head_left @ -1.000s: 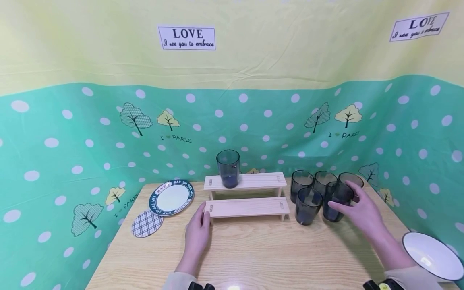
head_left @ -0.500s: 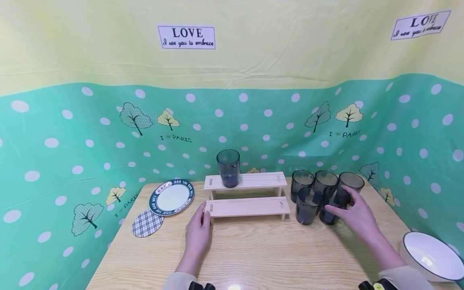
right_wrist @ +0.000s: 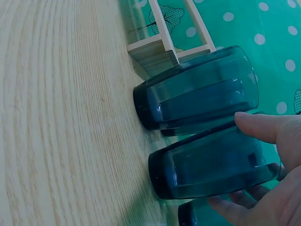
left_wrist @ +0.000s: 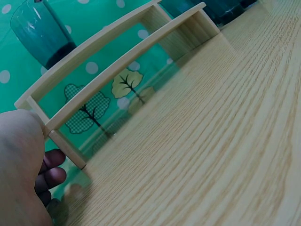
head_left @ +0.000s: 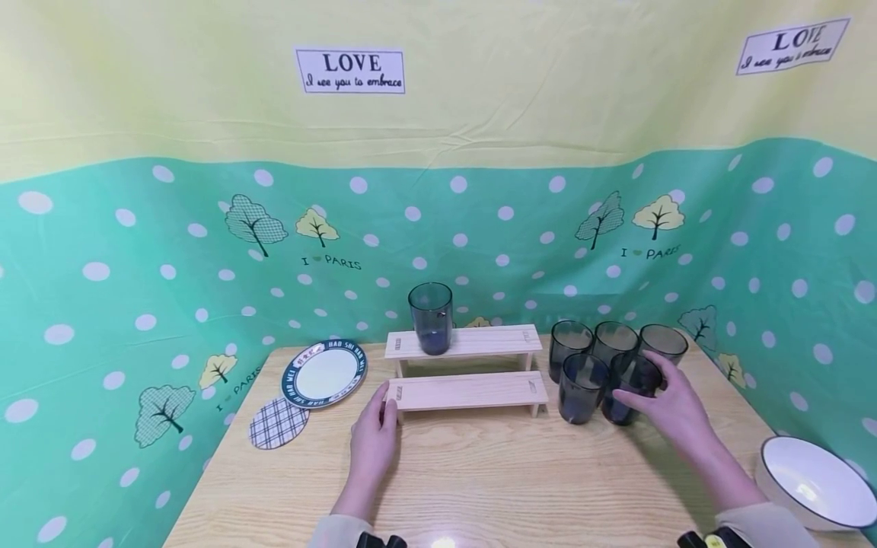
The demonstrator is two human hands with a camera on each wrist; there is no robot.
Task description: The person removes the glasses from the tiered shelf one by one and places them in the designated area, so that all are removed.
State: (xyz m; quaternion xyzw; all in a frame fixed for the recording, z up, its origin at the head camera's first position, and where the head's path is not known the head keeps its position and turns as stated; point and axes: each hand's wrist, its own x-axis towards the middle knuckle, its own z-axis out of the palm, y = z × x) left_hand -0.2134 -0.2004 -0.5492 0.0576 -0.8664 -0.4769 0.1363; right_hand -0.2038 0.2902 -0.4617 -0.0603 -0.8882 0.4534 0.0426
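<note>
In the head view my left hand (head_left: 373, 434) holds the left end of the lower tier of a two-tier wooden rack (head_left: 469, 392). Its fingers sit behind the end leg (left_wrist: 68, 149) in the left wrist view. My right hand (head_left: 674, 403) grips a dark tinted glass cup (right_wrist: 211, 162) near its rim, thumb on one side and fingers on the other. That cup stands upright on the table beside another front cup (head_left: 582, 390). Several more cups, such as the one at the back left (head_left: 569, 350), stand behind. One cup (head_left: 432, 320) stands on the upper tier.
To the left lie a blue-rimmed plate (head_left: 325, 373) and a round checked coaster (head_left: 277, 422), partly under the plate. A white bowl (head_left: 815, 487) stands at the table's right edge. A patterned cloth (head_left: 438, 228) hangs behind the table (head_left: 479, 479).
My right hand has shifted the gripped cup slightly left, closer to the neighbouring front cup. It is nearly still over the last half second. My left hand has stayed on the rack.
</note>
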